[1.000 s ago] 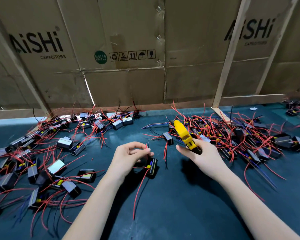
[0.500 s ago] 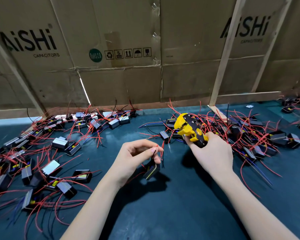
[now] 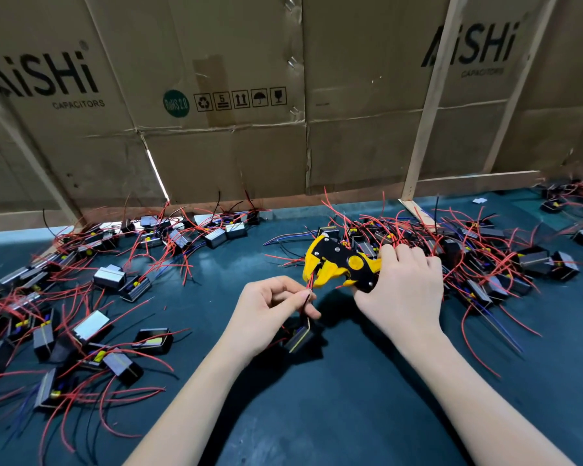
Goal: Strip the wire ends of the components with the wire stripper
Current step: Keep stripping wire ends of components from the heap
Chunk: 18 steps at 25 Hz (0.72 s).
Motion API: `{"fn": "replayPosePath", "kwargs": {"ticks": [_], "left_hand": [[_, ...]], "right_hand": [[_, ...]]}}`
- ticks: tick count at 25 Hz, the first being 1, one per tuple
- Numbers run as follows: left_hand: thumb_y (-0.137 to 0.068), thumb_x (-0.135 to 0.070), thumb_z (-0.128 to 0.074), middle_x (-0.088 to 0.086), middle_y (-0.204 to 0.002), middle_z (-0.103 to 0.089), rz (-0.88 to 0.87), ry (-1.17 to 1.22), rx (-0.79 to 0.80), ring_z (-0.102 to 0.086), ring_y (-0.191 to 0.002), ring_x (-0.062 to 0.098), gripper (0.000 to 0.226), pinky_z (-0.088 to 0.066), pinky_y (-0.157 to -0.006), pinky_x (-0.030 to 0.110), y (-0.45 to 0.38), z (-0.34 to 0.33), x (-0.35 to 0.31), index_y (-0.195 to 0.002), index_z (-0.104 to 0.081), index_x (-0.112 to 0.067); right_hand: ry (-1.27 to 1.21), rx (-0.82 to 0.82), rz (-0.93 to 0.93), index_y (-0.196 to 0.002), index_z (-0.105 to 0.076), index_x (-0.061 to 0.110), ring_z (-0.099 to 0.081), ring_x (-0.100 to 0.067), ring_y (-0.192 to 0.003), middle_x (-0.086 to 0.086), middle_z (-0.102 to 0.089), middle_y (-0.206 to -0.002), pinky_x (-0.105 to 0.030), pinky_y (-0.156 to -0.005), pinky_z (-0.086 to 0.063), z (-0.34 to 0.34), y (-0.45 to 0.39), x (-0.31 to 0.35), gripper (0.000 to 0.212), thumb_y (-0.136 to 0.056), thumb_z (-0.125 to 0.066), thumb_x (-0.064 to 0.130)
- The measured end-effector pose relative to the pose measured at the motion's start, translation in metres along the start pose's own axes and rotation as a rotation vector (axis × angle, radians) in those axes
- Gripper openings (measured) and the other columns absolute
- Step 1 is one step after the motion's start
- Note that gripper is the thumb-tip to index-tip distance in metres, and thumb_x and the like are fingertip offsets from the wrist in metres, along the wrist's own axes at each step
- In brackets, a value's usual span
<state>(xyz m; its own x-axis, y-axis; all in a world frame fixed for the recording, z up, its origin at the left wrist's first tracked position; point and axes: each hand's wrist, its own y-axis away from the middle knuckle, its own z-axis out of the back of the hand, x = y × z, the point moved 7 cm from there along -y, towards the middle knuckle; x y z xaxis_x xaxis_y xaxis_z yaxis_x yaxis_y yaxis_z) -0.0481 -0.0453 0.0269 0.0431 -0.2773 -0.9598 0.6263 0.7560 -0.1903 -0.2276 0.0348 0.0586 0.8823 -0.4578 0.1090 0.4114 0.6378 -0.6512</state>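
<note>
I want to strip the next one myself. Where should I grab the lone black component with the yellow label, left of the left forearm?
Probably pinch the component across its two long side walls from above: it lies flat, open face up, apart from its neighbours, leaving its red wires free.

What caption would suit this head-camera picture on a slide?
Left hand feeds a component's red wire into the wire stripper gripped by the right hand.

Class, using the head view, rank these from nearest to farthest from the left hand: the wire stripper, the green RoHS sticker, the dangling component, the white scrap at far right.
From the left hand:
1. Dangling component, hanging just below the fingers.
2. Wire stripper, up and right, in the right hand.
3. Green RoHS sticker, on the cardboard behind.
4. White scrap, far right on the mat.
</note>
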Motion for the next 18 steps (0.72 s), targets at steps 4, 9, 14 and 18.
{"fn": "replayPosePath", "kwargs": {"ticks": [4,9,14,18], "left_hand": [[-0.096,-0.015,-0.061,0.006,-0.075,-0.076,0.040,-0.017,0.027,-0.058,-0.071,0.020,0.016,-0.043,-0.070,0.027,-0.001,-0.003,0.004,-0.081,-0.069,-0.014],[-0.094,-0.010,-0.063,0.010,-0.075,-0.075,0.098,0.002,0.043,-0.057,-0.054,0.005,0.016,-0.043,-0.058,0.012,0.000,-0.002,0.011,-0.084,-0.066,0.002],[-0.091,-0.018,-0.068,0.011,-0.077,-0.076,0.147,0.019,0.062,-0.064,-0.073,0.021,0.019,-0.048,-0.079,0.033,-0.001,-0.003,0.020,-0.084,-0.069,0.000],[-0.091,-0.020,-0.067,0.012,-0.079,-0.076,0.170,0.023,0.074,-0.065,-0.076,0.021,0.018,-0.049,-0.081,0.034,-0.002,-0.001,0.023,-0.082,-0.070,-0.004]], "right_hand": [[0.019,-0.017,0.026,-0.079,-0.056,0.006,-0.054,-0.033,-0.076,-0.013,-0.059,-0.077,-0.041,-0.072,-0.038,0.002,0.000,0.002,0.052,-0.051,-0.080,0.043],[0.030,-0.010,0.097,-0.083,-0.062,0.004,-0.056,-0.033,-0.076,-0.013,-0.061,-0.077,-0.041,-0.073,-0.039,0.002,0.000,0.008,0.054,-0.051,-0.081,0.043],[0.061,0.069,0.126,-0.072,-0.062,0.010,-0.058,-0.030,-0.070,-0.008,-0.062,-0.070,-0.039,-0.073,-0.036,-0.007,-0.001,0.004,0.046,-0.053,-0.079,0.048],[-0.003,0.124,0.153,-0.060,-0.057,0.011,-0.058,-0.029,-0.059,-0.006,-0.059,-0.060,-0.037,-0.068,-0.037,-0.015,-0.003,0.006,0.043,-0.050,-0.082,0.045]]}}
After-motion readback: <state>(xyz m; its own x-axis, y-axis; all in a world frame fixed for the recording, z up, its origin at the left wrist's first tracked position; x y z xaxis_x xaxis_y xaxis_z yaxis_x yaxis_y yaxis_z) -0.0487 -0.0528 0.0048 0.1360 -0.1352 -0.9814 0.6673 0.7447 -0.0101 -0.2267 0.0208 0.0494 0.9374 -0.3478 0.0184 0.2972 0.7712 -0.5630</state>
